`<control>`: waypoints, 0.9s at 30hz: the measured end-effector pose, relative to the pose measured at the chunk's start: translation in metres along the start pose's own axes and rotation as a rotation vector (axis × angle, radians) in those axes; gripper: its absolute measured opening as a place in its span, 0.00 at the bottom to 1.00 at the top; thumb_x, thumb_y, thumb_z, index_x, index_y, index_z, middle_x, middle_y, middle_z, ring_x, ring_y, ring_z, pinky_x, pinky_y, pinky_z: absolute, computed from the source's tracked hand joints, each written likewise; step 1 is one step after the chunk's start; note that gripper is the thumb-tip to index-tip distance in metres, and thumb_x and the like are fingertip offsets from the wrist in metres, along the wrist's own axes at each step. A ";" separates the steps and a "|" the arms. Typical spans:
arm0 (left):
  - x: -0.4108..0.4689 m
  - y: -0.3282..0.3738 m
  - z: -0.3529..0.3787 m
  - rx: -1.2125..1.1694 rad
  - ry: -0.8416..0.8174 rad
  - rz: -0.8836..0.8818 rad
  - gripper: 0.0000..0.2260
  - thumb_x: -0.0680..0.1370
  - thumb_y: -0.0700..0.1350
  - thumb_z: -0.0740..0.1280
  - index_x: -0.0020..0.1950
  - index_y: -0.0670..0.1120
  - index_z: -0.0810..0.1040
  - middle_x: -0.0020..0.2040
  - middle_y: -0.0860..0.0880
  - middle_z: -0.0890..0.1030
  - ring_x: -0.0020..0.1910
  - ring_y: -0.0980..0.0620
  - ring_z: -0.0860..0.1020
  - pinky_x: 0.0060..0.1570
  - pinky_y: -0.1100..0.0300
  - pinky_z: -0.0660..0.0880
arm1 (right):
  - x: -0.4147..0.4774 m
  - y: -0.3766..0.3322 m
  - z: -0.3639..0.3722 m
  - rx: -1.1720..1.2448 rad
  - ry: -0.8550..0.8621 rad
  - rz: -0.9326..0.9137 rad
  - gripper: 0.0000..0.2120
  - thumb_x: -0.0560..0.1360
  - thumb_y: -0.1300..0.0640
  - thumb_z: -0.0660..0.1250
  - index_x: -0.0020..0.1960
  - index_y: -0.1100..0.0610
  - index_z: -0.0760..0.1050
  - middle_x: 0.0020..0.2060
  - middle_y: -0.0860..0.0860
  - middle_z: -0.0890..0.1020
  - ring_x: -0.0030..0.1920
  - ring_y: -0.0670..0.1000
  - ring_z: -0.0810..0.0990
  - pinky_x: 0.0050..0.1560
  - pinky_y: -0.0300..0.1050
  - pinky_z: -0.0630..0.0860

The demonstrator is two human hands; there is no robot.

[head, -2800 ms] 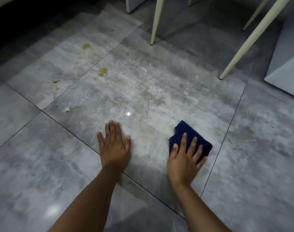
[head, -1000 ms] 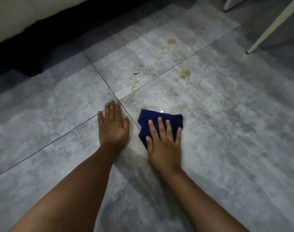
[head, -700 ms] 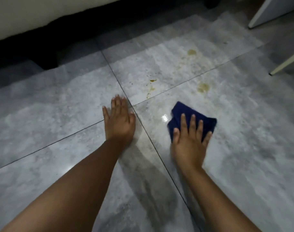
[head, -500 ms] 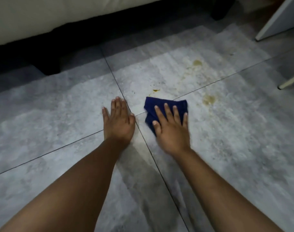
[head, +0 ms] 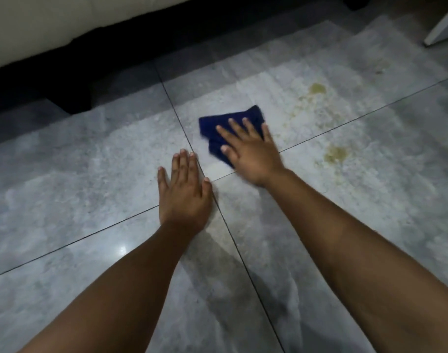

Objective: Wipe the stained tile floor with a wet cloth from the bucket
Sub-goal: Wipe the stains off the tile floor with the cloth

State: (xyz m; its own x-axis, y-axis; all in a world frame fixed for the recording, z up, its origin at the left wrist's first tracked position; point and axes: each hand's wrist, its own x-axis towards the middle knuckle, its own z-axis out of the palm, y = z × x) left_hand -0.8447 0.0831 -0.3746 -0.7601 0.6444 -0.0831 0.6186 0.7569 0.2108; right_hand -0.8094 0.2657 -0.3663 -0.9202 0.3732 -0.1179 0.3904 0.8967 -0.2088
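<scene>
A grey, marbled tile floor (head: 77, 174) is seen from above through a head-worn camera, with two bare forearms reaching forward into the frame. The left hand (head: 183, 192) is laid flat on the floor, palm down, fingers straight and held close together, the thumb out to the side; nothing is held in it. It is placed just beside the point where two dark grout lines (head: 243, 261) cross, its fingertips touching the line that runs away from the viewer. The right hand (head: 251, 154) is pressed palm down on a dark blue cloth (head: 209, 127), fingers straight and fanned apart on top of the fabric, not curled round it. The cloth is bunched into a rough folded patch and lies on the far tile just beyond that crossing, its near edge hidden under the palm. Slight blur is seen at its edges and around the hand, and whether it is wet cannot be told. To the right of the cloth, apart from it, two yellowish-brown stains are visible: one (head: 317, 88) farther away on the same tile, and one (head: 335, 154) across the grout line on the nearer tile, with faint speckles scattered between them. A small glint of light (head: 122, 249) is reflected from the tile by the left forearm. Along the top left a cream upholstered edge (head: 39, 26) is shown above a deep black gap, and a white furniture panel (head: 444, 29) is cut off at the top right corner.
</scene>
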 end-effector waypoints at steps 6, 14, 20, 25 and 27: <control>0.001 0.001 0.001 -0.043 0.025 -0.013 0.28 0.80 0.55 0.42 0.79 0.46 0.44 0.80 0.48 0.45 0.77 0.54 0.40 0.75 0.47 0.39 | -0.042 0.006 0.010 0.067 0.157 0.528 0.25 0.82 0.43 0.43 0.78 0.44 0.46 0.78 0.49 0.49 0.78 0.55 0.43 0.73 0.62 0.36; 0.001 0.000 0.002 -0.027 0.011 -0.004 0.29 0.79 0.56 0.40 0.79 0.47 0.43 0.79 0.48 0.43 0.77 0.54 0.39 0.75 0.47 0.38 | 0.003 -0.001 0.004 0.017 0.085 0.196 0.25 0.81 0.43 0.44 0.78 0.43 0.48 0.78 0.48 0.51 0.78 0.54 0.46 0.74 0.60 0.38; 0.002 0.000 0.004 -0.005 -0.003 -0.006 0.29 0.79 0.55 0.40 0.79 0.46 0.42 0.79 0.48 0.42 0.77 0.53 0.39 0.75 0.48 0.37 | -0.058 0.059 0.000 0.073 0.247 0.730 0.26 0.81 0.44 0.43 0.78 0.46 0.49 0.78 0.51 0.52 0.77 0.55 0.47 0.74 0.63 0.39; 0.002 0.009 -0.006 -0.020 -0.051 -0.031 0.31 0.78 0.56 0.38 0.79 0.45 0.41 0.79 0.46 0.40 0.77 0.51 0.38 0.75 0.45 0.38 | -0.099 0.015 0.010 0.037 0.146 0.493 0.26 0.81 0.43 0.42 0.78 0.44 0.44 0.78 0.49 0.47 0.77 0.54 0.42 0.74 0.59 0.35; 0.009 0.020 -0.010 -0.024 -0.034 -0.027 0.31 0.79 0.56 0.39 0.79 0.44 0.43 0.79 0.46 0.42 0.77 0.51 0.39 0.74 0.45 0.35 | -0.088 0.041 0.003 0.033 0.110 0.421 0.26 0.81 0.42 0.42 0.78 0.43 0.44 0.78 0.47 0.48 0.78 0.53 0.43 0.74 0.58 0.36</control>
State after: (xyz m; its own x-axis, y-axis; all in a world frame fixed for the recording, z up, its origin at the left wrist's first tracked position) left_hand -0.8412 0.1026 -0.3609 -0.7692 0.6272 -0.1221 0.5924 0.7716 0.2315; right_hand -0.7121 0.2691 -0.3674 -0.6773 0.7295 -0.0959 0.7314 0.6533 -0.1958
